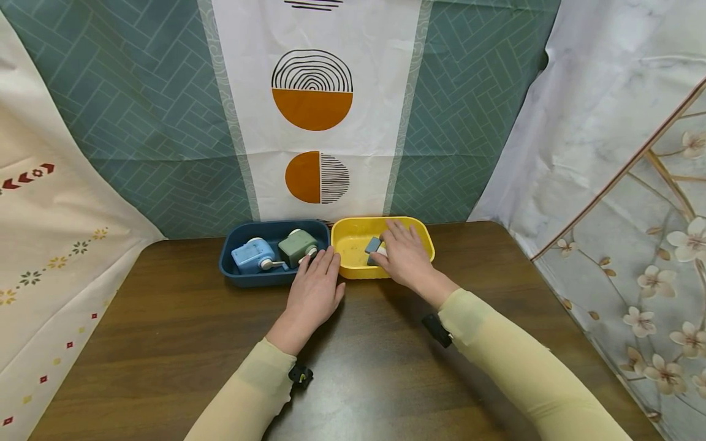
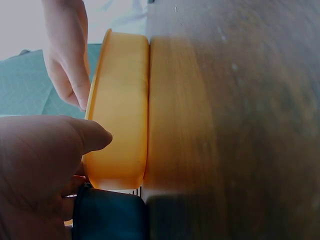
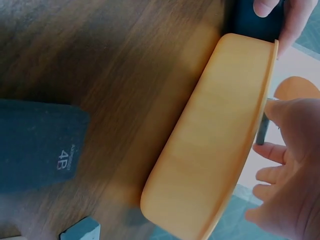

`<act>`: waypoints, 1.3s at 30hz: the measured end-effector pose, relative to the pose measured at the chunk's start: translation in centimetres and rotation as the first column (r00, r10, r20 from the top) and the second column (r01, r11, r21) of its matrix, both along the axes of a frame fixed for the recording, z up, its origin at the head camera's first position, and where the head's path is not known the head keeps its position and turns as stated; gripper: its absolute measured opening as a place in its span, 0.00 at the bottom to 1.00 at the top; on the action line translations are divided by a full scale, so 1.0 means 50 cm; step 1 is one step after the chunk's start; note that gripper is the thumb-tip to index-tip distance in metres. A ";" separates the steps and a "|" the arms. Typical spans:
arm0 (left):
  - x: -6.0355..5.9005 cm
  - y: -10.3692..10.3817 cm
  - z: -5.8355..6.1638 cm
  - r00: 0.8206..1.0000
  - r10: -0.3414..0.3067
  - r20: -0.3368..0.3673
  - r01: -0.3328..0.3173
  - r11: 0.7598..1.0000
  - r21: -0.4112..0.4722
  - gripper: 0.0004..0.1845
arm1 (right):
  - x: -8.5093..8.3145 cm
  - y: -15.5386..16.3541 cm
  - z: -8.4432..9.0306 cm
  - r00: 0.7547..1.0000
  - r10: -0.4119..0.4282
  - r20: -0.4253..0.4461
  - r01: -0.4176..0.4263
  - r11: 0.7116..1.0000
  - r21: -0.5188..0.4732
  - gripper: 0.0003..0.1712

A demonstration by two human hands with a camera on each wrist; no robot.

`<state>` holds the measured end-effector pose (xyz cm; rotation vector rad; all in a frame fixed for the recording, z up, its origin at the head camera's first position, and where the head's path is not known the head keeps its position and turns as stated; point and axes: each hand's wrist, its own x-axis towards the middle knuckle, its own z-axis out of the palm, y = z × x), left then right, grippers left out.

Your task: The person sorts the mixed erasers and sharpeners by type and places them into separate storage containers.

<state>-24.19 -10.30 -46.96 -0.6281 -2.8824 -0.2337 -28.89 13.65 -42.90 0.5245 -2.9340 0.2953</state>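
With your right hand (image 1: 405,257) curled around the grey-blue sharpener (image 1: 375,248) in the yellow tray (image 1: 425,236), lift straight up while your flat, spread left hand (image 1: 314,291) steadies the blue tray (image 1: 231,269).

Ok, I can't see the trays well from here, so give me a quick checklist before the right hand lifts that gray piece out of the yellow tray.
1. Right hand reaches into the yellow tray: ok.
2. Fingers closed round the gray piece: cannot tell, the hand covers most of it.
3. Left hand steadies the blue tray at its near corner: ok.
4. Yellow tray flat on the table: ok.
5. Blue tray holds the blue sharpener and green sharpener, both inside: ok.
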 end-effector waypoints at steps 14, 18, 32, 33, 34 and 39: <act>0.002 0.002 0.001 1.000 -0.001 0.019 0.001 1.000 0.013 0.40 | -0.021 -0.019 -0.017 1.000 0.005 -0.006 -0.005 1.000 0.020 0.27; 0.004 0.002 0.002 1.000 -0.005 0.019 0.005 1.000 0.014 0.40 | -0.026 -0.025 -0.020 1.000 0.000 -0.002 0.000 1.000 0.023 0.27; 0.005 0.001 0.004 1.000 -0.009 -0.025 0.010 0.999 0.030 0.39 | -0.053 -0.037 -0.029 0.998 0.000 0.068 0.003 0.999 -0.044 0.29; 0.004 0.001 0.004 1.000 -0.010 -0.027 0.011 0.999 0.030 0.39 | -0.054 -0.037 -0.030 0.997 -0.003 0.077 0.007 0.999 -0.048 0.30; 0.004 0.001 0.004 1.000 -0.010 -0.030 0.011 1.000 0.029 0.38 | -0.056 -0.037 -0.030 0.996 -0.006 0.087 0.011 0.999 -0.053 0.30; 0.002 0.002 0.004 1.000 -0.003 -0.008 0.003 1.000 0.014 0.39 | -0.061 -0.037 -0.031 0.991 -0.019 0.129 0.030 0.996 -0.082 0.31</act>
